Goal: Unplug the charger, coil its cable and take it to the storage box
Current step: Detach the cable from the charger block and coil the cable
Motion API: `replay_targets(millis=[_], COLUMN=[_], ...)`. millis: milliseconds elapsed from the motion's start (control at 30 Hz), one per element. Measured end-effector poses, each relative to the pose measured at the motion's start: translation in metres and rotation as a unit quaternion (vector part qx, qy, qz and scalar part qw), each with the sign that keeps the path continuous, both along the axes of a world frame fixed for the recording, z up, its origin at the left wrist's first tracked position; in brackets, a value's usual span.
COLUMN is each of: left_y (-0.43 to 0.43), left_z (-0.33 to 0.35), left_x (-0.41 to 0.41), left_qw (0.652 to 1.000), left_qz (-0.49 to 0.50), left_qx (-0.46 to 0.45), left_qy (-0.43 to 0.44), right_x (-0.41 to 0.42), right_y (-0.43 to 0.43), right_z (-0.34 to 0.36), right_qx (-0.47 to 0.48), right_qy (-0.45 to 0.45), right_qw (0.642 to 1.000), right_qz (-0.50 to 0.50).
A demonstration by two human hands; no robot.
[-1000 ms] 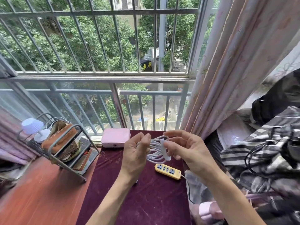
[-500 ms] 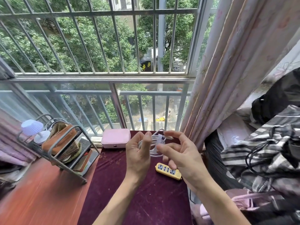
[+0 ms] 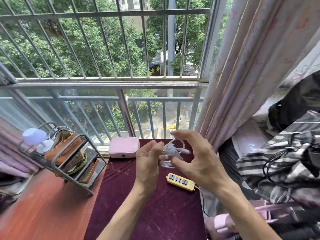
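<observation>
I'm watching the left hand [image 3: 149, 163] clamping its fingers on the coiled cable [image 3: 170, 150] above the counter [image 3: 155, 213], while the right hand [image 3: 199, 163] is pinching its band. The power strip [image 3: 181, 181] is lying empty, so I judge unplugging done, coiling nearly done, and storing left.

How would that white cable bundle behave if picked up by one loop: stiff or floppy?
Probably floppy: the white cable bends into tight loops in the left hand, with one loop sagging below. Likely light, being only thin strands. The band round its middle should keep the coil together.
</observation>
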State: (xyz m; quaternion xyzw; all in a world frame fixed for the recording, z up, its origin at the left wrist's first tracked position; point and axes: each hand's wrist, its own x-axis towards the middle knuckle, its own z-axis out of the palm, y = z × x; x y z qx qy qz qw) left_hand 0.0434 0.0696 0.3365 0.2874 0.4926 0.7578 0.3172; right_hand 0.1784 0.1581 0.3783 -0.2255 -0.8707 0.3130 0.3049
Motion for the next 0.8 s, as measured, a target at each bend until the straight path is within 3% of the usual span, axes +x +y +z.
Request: replay_targets(millis=[133,300,500,800], left_y=[-0.004,-0.008,-0.013,-0.016], left_z=[0.002,0.003,0.006,0.007], left_x=[0.004,0.011,0.010,0.006], left_qw=[0.999,0.996,0.995,0.994], left_qz=[-0.024,-0.032,-0.051,-0.073], left_qx=[-0.004,0.008,0.001,-0.011], left_qy=[-0.029,-0.081,-0.090,-0.085], right_x=[-0.003,-0.006,-0.007,-0.005], right_y=[0.010,0.016,0.010,0.004], right_z=[0.005,0.001,0.001,0.010], right_qx=[0.068,-0.170,-0.328,-0.360], right_qy=[-0.060,-0.031,-0.001,-0.010], right_qw=[0.995,0.977,0.930,0.919], right_qz=[0.040,0.122,0.167,0.163])
